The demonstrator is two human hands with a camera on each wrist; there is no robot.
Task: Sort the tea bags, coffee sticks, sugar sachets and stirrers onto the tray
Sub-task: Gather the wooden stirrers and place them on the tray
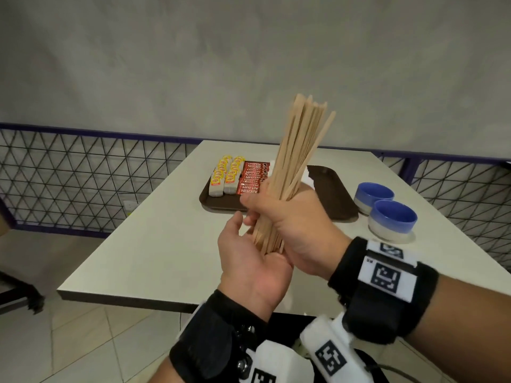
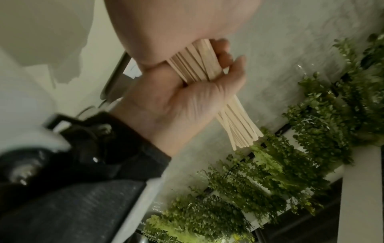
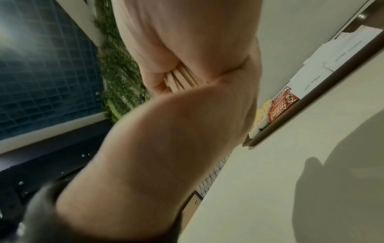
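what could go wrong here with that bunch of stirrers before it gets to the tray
The right hand grips the stirrers low down, so the long fanned tops could slip out and scatter.
Their bottom ends stand uneven on the open left hand; a loosened grip may drop some on the table.
The free space on the tray is beside the sugar sachets, so setting the bundle down could knock them.

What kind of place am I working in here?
Probably a café or canteen seating area: a brown serving tray on a plain table, a wire-mesh railing behind it, and leafy greenery along a wall.
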